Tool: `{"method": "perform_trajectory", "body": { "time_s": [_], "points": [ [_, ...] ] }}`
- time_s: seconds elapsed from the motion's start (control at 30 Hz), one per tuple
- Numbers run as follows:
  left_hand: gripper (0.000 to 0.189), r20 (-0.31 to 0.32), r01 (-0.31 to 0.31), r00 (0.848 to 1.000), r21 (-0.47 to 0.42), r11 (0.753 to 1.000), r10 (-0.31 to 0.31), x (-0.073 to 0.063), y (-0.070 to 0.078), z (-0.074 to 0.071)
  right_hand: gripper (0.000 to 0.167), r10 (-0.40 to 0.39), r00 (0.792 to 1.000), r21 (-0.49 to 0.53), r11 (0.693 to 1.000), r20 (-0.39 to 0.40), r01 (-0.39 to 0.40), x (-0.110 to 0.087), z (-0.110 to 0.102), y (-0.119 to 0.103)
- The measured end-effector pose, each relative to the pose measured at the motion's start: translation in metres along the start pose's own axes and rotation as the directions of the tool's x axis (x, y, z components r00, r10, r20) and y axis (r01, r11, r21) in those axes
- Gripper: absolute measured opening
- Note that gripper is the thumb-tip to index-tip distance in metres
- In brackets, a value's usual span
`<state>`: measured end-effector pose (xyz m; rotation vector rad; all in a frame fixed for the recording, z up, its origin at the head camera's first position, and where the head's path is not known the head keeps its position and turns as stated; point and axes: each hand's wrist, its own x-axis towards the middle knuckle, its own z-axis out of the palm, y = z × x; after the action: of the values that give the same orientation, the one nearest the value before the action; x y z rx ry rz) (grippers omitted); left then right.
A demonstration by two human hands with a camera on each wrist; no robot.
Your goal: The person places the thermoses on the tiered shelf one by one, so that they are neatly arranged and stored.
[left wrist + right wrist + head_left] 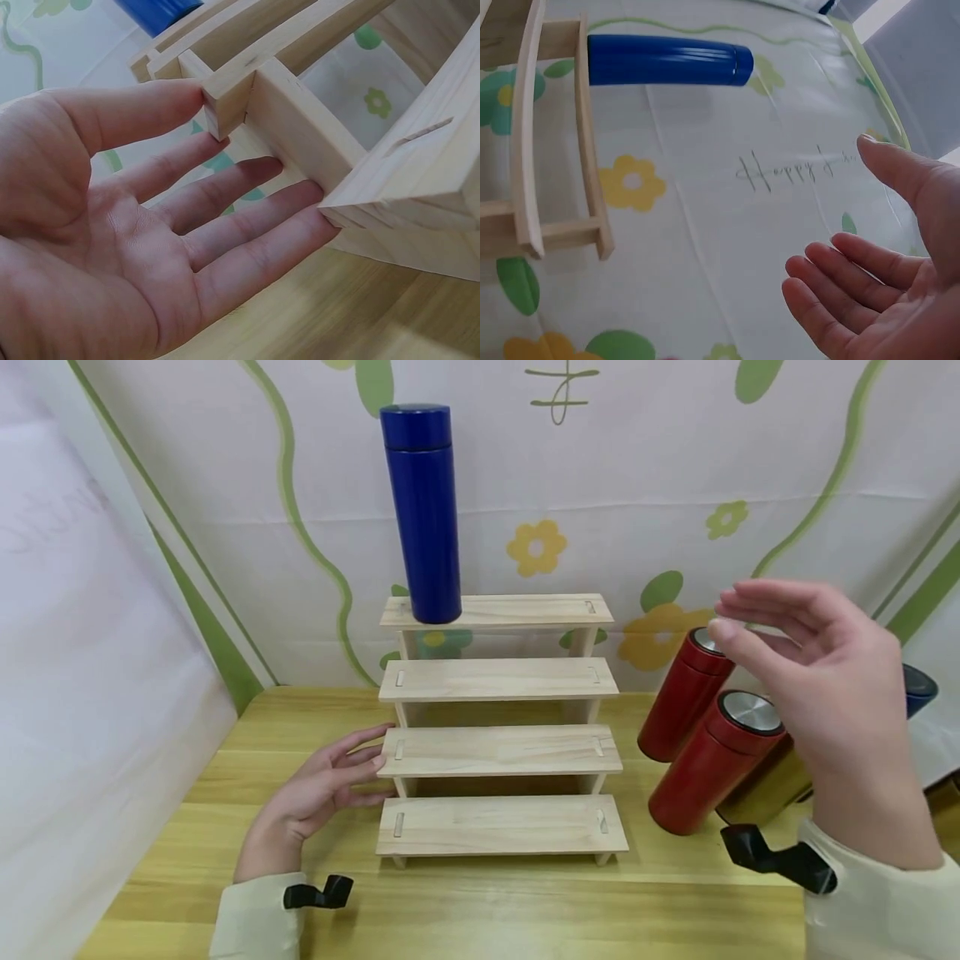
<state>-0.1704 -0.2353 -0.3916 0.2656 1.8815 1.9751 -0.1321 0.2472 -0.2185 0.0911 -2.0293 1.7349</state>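
Note:
A four-step wooden display rack (498, 750) stands on the table, with a blue thermos (423, 518) upright at the left end of its top step. At the rack's left side is my left hand (330, 785); in the left wrist view its straight fingers (255, 236) and thumb touch the end of a step and its side support. My right hand (836, 681) is raised over two red thermoses (716, 764) at the right. Nothing is in its palm, and in the right wrist view the thumb (900, 169) stands apart from the gently bent fingers.
Behind the red thermoses, a gold thermos (765, 785) and a dark blue one (918, 689) are partly hidden by my right hand and arm. A printed white cloth (645, 460) hangs behind the rack. The wooden table (487, 914) extends in front.

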Motion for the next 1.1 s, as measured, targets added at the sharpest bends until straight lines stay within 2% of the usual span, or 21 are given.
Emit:
{"method": "perform_trajectory", "body": {
  "time_s": [0.13, 0.23, 0.47, 0.67, 0.9, 0.97, 1.1],
  "points": [
    [0.066, -0.007, 0.008, 1.0, -0.002, 1.0, -0.008, 0.001, -0.001, 0.0, 0.054, 0.031, 0.997, 0.1, 0.995, -0.066, -0.024, -0.01, -0.009, 0.018],
    [0.066, -0.014, 0.012, 1.0, -0.002, 1.0, -0.012, 0.0, -0.001, 0.0, 0.053, 0.044, 0.993, 0.129, 0.991, -0.114, -0.03, -0.014, -0.012, 0.029],
    [0.067, -0.003, 0.0, 1.0, 0.008, 1.0, 0.0, -0.001, 0.001, 0.0, 0.052, 0.087, 0.97, 0.013, 0.996, -0.227, -0.086, -0.019, -0.015, 0.047],
    [0.067, 0.007, -0.01, 1.0, 0.006, 1.0, 0.01, -0.001, 0.0, 0.0, 0.05, 0.111, 0.953, -0.058, 0.99, -0.282, -0.132, -0.024, -0.019, 0.062],
    [0.067, -0.005, -0.002, 1.0, 0.013, 1.0, 0.002, 0.001, 0.001, 0.0, 0.05, 0.169, 0.93, -0.052, 0.979, -0.326, -0.197, -0.031, -0.026, 0.074],
    [0.067, -0.019, 0.006, 1.0, 0.015, 1.0, -0.005, 0.001, 0.0, 0.001, 0.051, 0.16, 0.931, -0.083, 0.977, -0.327, -0.198, -0.032, -0.028, 0.076],
    [0.067, -0.047, 0.016, 0.999, 0.01, 1.0, -0.015, 0.001, -0.002, 0.003, 0.055, 0.136, 0.947, -0.197, 0.96, -0.292, -0.199, -0.033, -0.031, 0.079]
  ]
}}
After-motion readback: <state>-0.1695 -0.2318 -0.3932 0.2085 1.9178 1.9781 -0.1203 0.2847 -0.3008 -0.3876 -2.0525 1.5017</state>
